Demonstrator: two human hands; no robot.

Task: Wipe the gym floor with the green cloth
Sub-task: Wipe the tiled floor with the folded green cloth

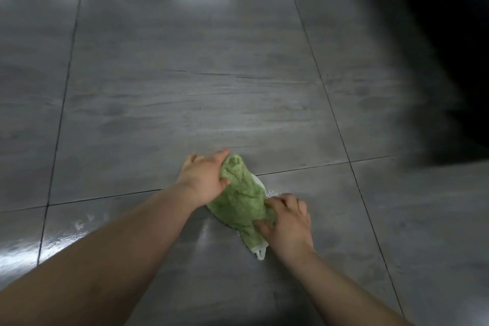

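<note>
A green cloth (241,198) with a white underside lies bunched on the grey tiled gym floor (185,87), low in the middle of the view. My left hand (205,176) grips the cloth's far end, thumb hooked into the fabric and fingers stretched past it. My right hand (287,217) grips the near end, fingers curled into the fabric. A white corner of the cloth pokes out beside my right wrist.
Large grey tiles with dark grout lines stretch ahead, with bright light reflections at the top and a wet sheen at the lower left. A big dark blurred mass (455,61) fills the right side, likely gym equipment.
</note>
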